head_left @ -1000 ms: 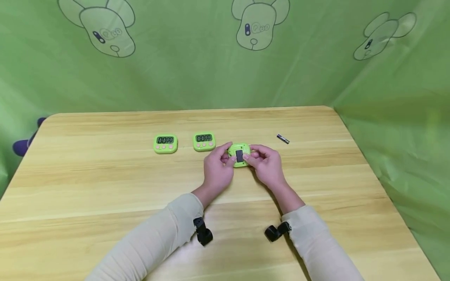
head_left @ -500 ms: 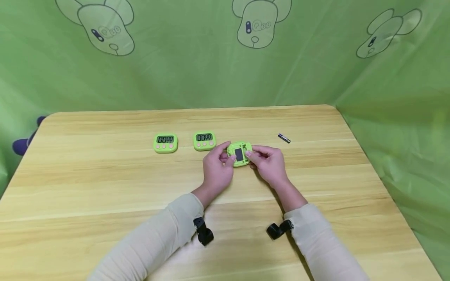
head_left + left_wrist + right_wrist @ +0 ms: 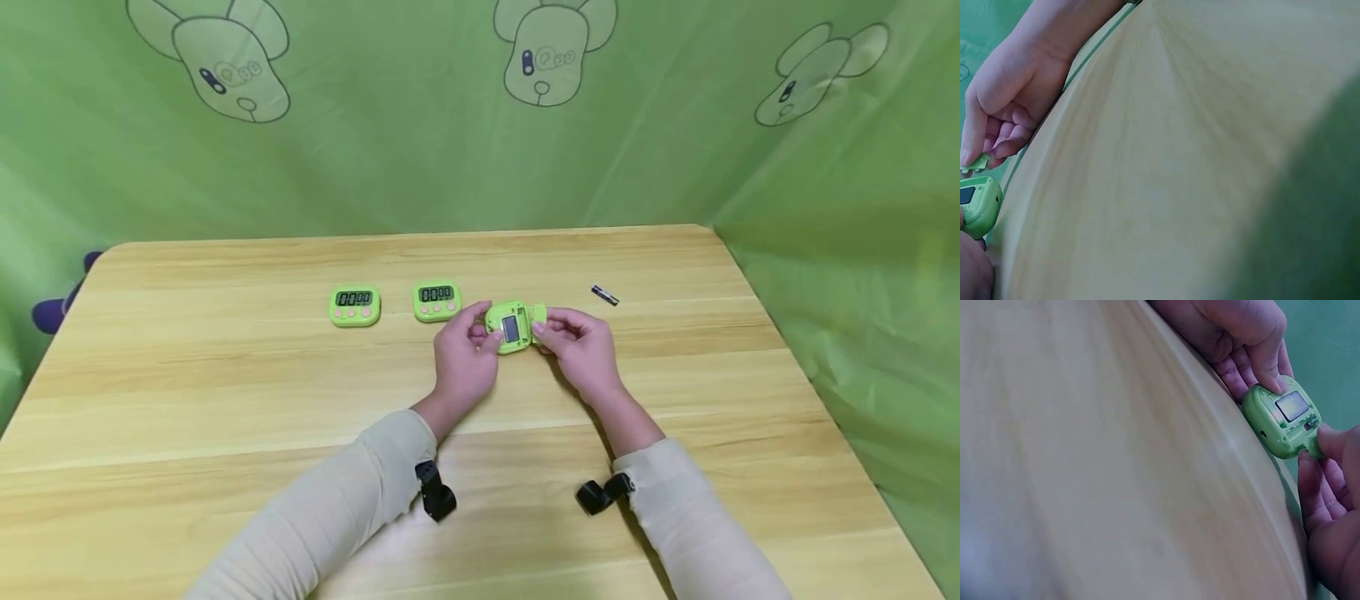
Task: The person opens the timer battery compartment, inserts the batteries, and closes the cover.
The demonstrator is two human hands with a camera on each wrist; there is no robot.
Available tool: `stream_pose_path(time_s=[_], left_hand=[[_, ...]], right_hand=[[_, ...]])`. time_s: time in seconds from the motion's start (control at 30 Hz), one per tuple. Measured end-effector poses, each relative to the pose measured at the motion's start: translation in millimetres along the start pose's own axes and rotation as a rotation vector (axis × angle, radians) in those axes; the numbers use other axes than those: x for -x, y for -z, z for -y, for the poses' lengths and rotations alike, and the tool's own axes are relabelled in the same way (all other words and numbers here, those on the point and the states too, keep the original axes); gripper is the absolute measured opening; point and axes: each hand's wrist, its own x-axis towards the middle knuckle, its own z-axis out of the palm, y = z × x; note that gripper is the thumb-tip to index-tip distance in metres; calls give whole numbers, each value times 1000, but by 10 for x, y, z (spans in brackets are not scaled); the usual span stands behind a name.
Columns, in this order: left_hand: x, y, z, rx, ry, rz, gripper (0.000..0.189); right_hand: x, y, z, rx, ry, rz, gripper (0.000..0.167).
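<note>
Glossy green plastic timer (image 3: 512, 327) with a grey panel; smooth pale wood-grain table (image 3: 225, 400); green cloth backdrop (image 3: 375, 125).

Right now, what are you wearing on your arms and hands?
Both arms wear long, plain beige sleeves: left sleeve, right sleeve. A small black camera is strapped at each wrist: left camera, right camera. The left hand and right hand are bare: no gloves, and no rings or watch that I can see.
</note>
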Motion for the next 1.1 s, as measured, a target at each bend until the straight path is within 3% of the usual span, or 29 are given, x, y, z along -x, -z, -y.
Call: stream_pose_path(time_s=[0.1, 0.17, 0.4, 0.53, 0.67, 0.93, 1.1], left_hand=[[3, -11, 12, -2, 5, -2, 42], [3, -13, 11, -2, 10, -3, 42], [6, -15, 16, 13, 18, 3, 42], [13, -12, 9, 21, 23, 3, 42], [14, -6, 5, 26, 18, 5, 42], [8, -4, 14, 24, 12, -1, 41], [19, -12, 16, 35, 13, -6, 41]], right_hand=[[14, 48, 4, -30, -31, 4, 32], [21, 92, 11, 24, -32, 1, 33], [36, 274, 25, 473, 3, -36, 26], [27, 338, 22, 607, 32, -38, 26], [13, 371, 2, 645, 60, -44, 23], [-1, 400, -14, 642, 34, -69, 22], [-43, 487, -47, 505, 3, -154, 22]])
